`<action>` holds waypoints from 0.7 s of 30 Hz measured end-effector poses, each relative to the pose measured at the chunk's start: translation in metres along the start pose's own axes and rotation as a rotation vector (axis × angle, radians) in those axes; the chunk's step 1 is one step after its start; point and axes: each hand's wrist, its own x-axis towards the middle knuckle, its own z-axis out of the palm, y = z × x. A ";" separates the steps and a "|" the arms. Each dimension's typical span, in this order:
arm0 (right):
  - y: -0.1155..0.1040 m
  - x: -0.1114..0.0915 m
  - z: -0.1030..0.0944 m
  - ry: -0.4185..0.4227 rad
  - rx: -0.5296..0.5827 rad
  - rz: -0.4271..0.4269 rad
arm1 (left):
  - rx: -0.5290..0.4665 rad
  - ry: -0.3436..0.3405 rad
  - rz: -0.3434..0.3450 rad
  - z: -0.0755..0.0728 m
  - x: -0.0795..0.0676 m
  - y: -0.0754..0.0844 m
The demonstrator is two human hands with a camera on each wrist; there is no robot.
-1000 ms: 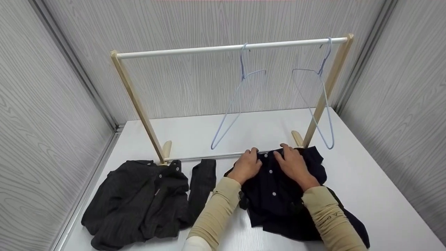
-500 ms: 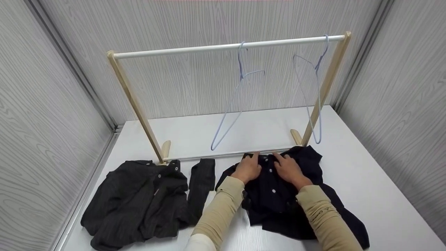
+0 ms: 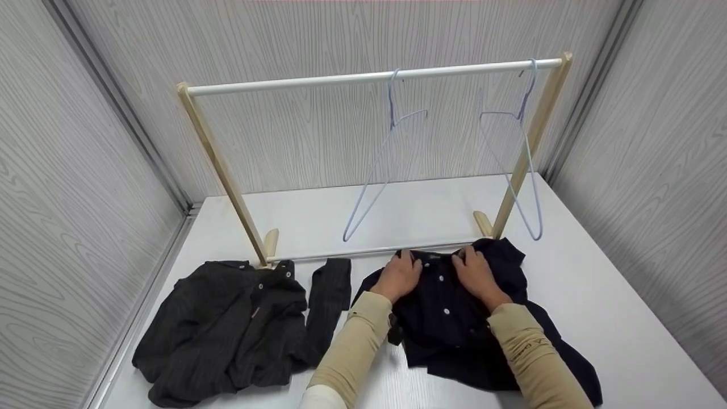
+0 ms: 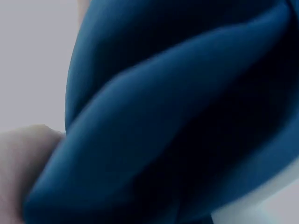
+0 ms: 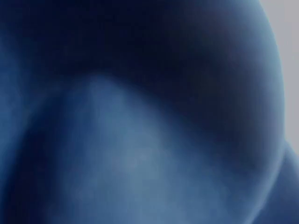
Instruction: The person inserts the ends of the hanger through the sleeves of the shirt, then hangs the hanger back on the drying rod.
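A navy shirt (image 3: pixel 440 332) with white buttons lies front up on the right half of the table, its collar pointing to the back. My left hand (image 3: pixel 400 277) pinches the left side of its collar, and my right hand (image 3: pixel 475 275) grips the right side, so the neck opening shows between them. Blue folds of the shirt (image 4: pixel 140 126) fill most of the left wrist view, with a bit of the hand at lower left. Blurred close cloth of the shirt (image 5: pixel 140 154) covers nearly all of the right wrist view.
A wooden rack with a white top rail (image 3: pixel 301 83) stands behind the shirts. One pale blue hanger (image 3: pixel 392 108) hangs near its middle, another hanger (image 3: pixel 529 165) near the right post (image 3: pixel 534 142). A dark grey shirt (image 3: pixel 216 335) lies crumpled on the left.
Both hands first drew closer together at the collar, then spread slightly apart, and the neck opening now shows. The right hanger swung left and then back.
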 end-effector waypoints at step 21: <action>-0.003 -0.009 -0.031 0.260 0.306 0.109 | -0.190 0.220 0.010 -0.022 -0.003 -0.023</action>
